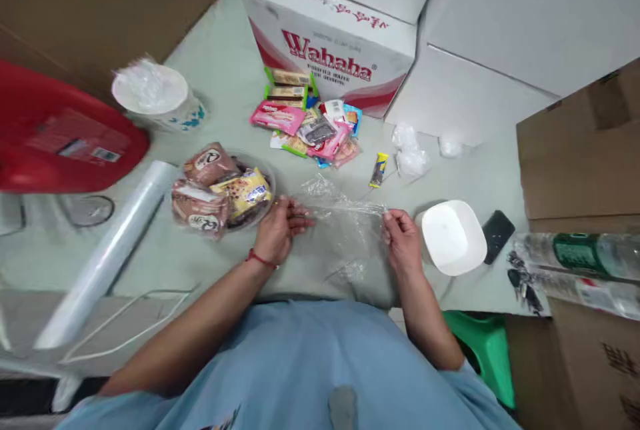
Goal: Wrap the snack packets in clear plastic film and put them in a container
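A sheet of clear plastic film (345,230) is stretched over the floor in front of me. My left hand (280,227) pinches its left edge, fingers closed. My right hand (401,238) pinches the right edge, fingers closed too. Just left of my left hand stands a clear bowl (265,180) heaped with brown and yellow wrapped snacks (220,193). A roll of cling film (107,250) lies slanted further left.
A pile of small snack packets (310,127) lies before a Wahaha carton (333,43). A white bowl (453,238), a phone (497,235), keys (520,283) and water bottles (580,253) are at right. Red stool (55,130) and cup (150,93) sit left; cardboard boxes surround.
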The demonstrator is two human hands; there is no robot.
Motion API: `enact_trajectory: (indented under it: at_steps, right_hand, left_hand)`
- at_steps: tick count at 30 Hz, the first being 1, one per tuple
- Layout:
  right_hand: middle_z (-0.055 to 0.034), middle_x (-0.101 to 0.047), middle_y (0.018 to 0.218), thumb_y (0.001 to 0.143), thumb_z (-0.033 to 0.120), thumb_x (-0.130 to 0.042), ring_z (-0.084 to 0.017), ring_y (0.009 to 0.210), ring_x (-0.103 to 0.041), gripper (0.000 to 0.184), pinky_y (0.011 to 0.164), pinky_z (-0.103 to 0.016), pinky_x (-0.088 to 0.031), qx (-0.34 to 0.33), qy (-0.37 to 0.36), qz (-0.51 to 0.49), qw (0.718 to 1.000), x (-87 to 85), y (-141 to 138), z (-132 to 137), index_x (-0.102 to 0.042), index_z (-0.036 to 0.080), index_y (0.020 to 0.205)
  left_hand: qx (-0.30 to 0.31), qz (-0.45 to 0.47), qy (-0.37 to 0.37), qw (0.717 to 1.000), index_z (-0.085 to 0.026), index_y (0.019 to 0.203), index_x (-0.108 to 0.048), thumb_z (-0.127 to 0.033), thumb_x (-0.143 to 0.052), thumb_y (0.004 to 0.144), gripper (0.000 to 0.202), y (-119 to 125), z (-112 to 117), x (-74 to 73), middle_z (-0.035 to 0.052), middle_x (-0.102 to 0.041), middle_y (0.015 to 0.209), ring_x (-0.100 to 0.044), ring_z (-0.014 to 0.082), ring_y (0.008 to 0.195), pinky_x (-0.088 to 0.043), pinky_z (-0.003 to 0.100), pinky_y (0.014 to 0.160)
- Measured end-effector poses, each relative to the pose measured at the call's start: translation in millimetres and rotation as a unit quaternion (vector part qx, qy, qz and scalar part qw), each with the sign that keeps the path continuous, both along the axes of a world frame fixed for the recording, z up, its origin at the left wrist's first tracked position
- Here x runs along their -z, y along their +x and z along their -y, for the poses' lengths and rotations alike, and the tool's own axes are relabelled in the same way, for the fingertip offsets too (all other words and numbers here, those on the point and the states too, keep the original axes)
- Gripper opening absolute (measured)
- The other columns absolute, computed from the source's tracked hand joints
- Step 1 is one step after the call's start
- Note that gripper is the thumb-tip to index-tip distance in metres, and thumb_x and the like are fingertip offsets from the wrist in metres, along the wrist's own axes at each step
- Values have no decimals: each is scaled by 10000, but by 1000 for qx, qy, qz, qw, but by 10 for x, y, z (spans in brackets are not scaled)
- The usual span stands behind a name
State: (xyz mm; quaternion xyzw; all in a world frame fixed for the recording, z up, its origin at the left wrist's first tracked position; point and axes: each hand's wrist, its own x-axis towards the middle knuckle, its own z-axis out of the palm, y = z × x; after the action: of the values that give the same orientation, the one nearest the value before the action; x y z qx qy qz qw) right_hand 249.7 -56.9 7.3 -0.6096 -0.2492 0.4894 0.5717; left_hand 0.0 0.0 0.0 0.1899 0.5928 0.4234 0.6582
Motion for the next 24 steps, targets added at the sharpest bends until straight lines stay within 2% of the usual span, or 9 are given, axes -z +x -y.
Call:
enact_trajectory:
  at_steps: [4,7,10,12,14,16,18,21,24]
  right_hand:
    - [90,-501,610,804,545,-832,-82,500,-394,375,468,-231,-303,-12,1,24,1000,63,-35,90,-659,225,892]
    - [81,-516,626,844,537,-803,-87,508,-416,351,486,-236,-325,-40,6,36,999,53,-144,139,-660,222,904]
    - [76,-521,634,864,547,-775,-98,525,-452,351,515,-243,-371,-32,9,30,999,19,-243,157,-643,226,919]
    - [72,-536,659,838,562,-785,-102,548,-474,380,532,-244,-398,2,3,8,1000,21,-238,172,-619,232,925]
    - [61,-567,710,796,573,-810,-100,569,-489,421,543,-242,-416,32,-12,-17,999,50,-152,212,-594,234,921]
    - [49,-584,734,801,592,-795,-106,580,-505,431,562,-254,-445,17,-33,-2,999,81,0,283,-590,230,915]
    - [20,-617,768,852,605,-743,-140,646,-568,413,635,-296,-509,-43,-50,92,994,77,175,363,-630,222,958]
    - [-95,-702,1075,913,590,-691,-238,990,-671,484,887,-417,-574,-104,-26,301,947,-26,370,403,-669,208,1209]
    - [-168,-638,1370,933,583,-673,-298,1283,-599,682,1075,-500,-515,-120,28,414,902,-140,381,254,-532,209,1485]
  left_hand:
    - [49,31,7,998,-220,1137,-492,-898,-642,748,796,44,210,-88,103,-801,959,-787,247,852,-577,339,757]
    - [92,-24,63,993,-217,1158,-542,-752,-809,703,751,147,323,-85,82,-795,1040,-759,236,966,-547,343,870]
    - [123,-125,128,976,-202,908,-656,-644,-827,727,507,253,327,-17,28,-755,875,-697,205,874,-521,317,835]
    - [94,-149,145,974,-206,749,-633,-648,-743,801,458,287,274,38,19,-710,764,-660,187,792,-519,303,775]
    - [45,-124,134,982,-213,730,-593,-653,-667,862,465,285,208,82,16,-685,714,-652,171,721,-520,284,691]
    - [12,-97,113,989,-221,753,-549,-636,-649,890,448,259,155,110,-6,-645,658,-630,149,616,-480,250,563]
    - [-1,-93,100,991,-229,759,-507,-606,-647,910,430,227,127,124,-38,-582,602,-564,121,502,-399,220,453]
    - [6,-108,99,989,-236,755,-473,-578,-641,928,418,196,129,130,-72,-509,560,-461,92,409,-344,210,393]
    - [39,-137,120,983,-237,756,-478,-582,-618,941,416,194,151,123,-75,-500,550,-440,88,393,-348,215,390]
